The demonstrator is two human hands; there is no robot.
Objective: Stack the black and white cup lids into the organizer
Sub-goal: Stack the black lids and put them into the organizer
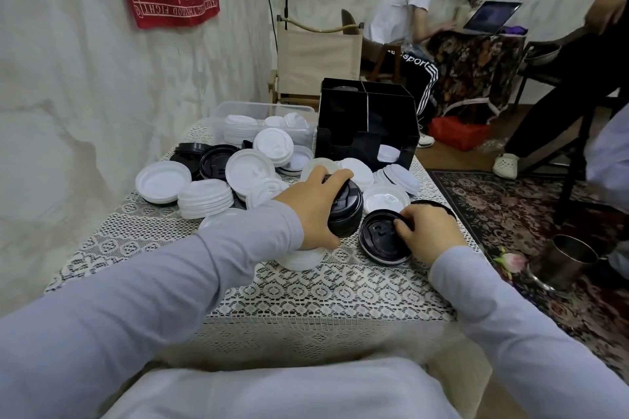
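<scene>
We sit at a table under a white lace tablecloth (306, 296). At its far edge stands the black divided plastic organizer (366, 122), with a few white lids low in its front right slot, and to its left a clear plastic bin (238, 112) holding more white lids. Loose white plastic cup lids (248, 168) lie scattered and piled between the bin and our hands, with some black ones (214, 160) behind them. Our left hand (311, 211) grips a short stack of black plastic cup lids (345, 213) from the side, just above the cloth. Our right hand (430, 235) pinches the rim of a single black lid (381, 241) lying on the cloth beside that stack.
</scene>
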